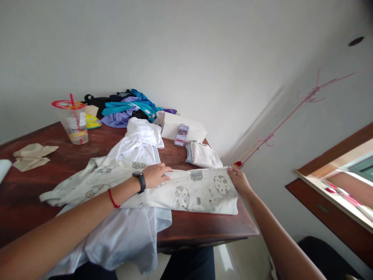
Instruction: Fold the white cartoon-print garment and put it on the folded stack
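Observation:
A white garment printed with grey and beige cartoon cats (198, 196) lies stretched sideways across the table. Pinched in my right hand (240, 181) is its far right corner, close to the table's edge. My left hand (155, 175), with a black band on the wrist, is closed on the garment's upper edge near the middle; its fingertips are partly hidden. Beneath the garment lies a plain white shirt (125, 233) that hangs over the front edge. More white cloth (141, 138) spreads out behind it.
Behind are a pile of blue, purple and black clothes (131, 107), a white box (185, 126) and a small folded light cloth (204, 154). A plastic cup with a red straw (76, 124) and a beige napkin (33, 155) stand left. A pink coat rack (287, 112) leans rightward.

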### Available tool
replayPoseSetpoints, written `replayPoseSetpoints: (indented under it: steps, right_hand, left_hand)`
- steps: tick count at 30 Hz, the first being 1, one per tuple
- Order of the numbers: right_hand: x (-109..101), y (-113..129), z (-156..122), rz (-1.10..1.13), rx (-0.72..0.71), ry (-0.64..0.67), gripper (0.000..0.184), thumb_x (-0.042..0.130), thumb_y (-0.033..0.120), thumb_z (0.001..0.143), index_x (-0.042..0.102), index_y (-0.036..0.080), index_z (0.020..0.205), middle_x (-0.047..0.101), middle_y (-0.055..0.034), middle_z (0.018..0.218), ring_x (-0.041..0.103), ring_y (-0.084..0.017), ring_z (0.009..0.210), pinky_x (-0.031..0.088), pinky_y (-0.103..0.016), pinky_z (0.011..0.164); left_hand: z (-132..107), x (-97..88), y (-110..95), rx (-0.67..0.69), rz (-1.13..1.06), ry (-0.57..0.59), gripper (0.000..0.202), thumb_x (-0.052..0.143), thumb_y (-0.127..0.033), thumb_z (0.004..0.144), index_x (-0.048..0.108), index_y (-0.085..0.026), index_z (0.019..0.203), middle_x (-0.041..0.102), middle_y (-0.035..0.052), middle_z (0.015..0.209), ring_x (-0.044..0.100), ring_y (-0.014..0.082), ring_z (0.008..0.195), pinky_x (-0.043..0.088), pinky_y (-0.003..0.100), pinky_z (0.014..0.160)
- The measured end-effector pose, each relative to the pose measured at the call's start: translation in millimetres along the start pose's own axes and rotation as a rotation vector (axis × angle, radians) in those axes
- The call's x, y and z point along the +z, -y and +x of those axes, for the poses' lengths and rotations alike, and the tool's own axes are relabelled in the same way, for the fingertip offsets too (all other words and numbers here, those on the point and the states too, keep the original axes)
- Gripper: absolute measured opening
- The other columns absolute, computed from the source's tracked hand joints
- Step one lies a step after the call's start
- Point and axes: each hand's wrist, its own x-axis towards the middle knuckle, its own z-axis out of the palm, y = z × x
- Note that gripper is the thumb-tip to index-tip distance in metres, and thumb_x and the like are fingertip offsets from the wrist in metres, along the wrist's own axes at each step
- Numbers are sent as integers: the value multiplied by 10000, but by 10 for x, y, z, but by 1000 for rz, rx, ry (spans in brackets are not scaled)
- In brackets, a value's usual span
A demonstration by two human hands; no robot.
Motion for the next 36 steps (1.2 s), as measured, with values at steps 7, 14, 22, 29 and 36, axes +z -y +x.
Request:
replayPoseSetpoints:
  steps: [7, 14, 22, 29, 36]
  right_hand:
    - [187, -252, 75, -162, 149, 70, 408, 542, 562, 795, 645, 167, 787, 704, -65, 720, 657, -243, 723, 494, -315, 626]
    - [354, -296, 30, -377, 137, -54, 281, 581, 472, 830, 655, 203, 795, 727, -96, 823, 679, -277, 838, 480, -351, 740]
    - [266, -331, -93, -481, 164, -50, 367, 669, 562, 800, 692, 207, 892, 755, -118, 902, 712, -298, 882, 504, -364, 759]
    - [181, -171, -148, -217, 357, 187, 370, 784, 545, 724, 712, 183, 696, 759, -113, 799, 726, -321, 838, 566, -419, 773]
    - [-48, 310, -429, 451, 565, 350, 364, 762, 416, 805, 732, 124, 1020, 772, -184, 1058, 756, -284, 886, 608, -384, 829]
  left_hand:
    - [6, 138, 89, -68, 3, -131, 229, 572, -384, 981, 700, -233, 1097, 695, 55, 1068, 683, 259, 973, 494, 338, 793]
    - [-154, 47, -27, 177, 146, -246, 254, 596, -144, 948, 679, -214, 1178, 629, 91, 1257, 609, 259, 1126, 481, 386, 957]
    - [-267, 295, -124, 357, 64, -65, 526, 618, -546, 940, 621, -244, 1370, 555, 122, 1479, 469, 345, 1392, 338, 502, 1150]
    - [-265, 391, -60, 304, 35, -80, 542, 578, -597, 939, 638, -269, 1366, 519, 117, 1512, 452, 369, 1406, 287, 559, 1164]
    - [-264, 365, -54, 304, 21, -56, 564, 512, -627, 962, 635, -256, 1369, 517, 122, 1512, 414, 378, 1435, 276, 570, 1165]
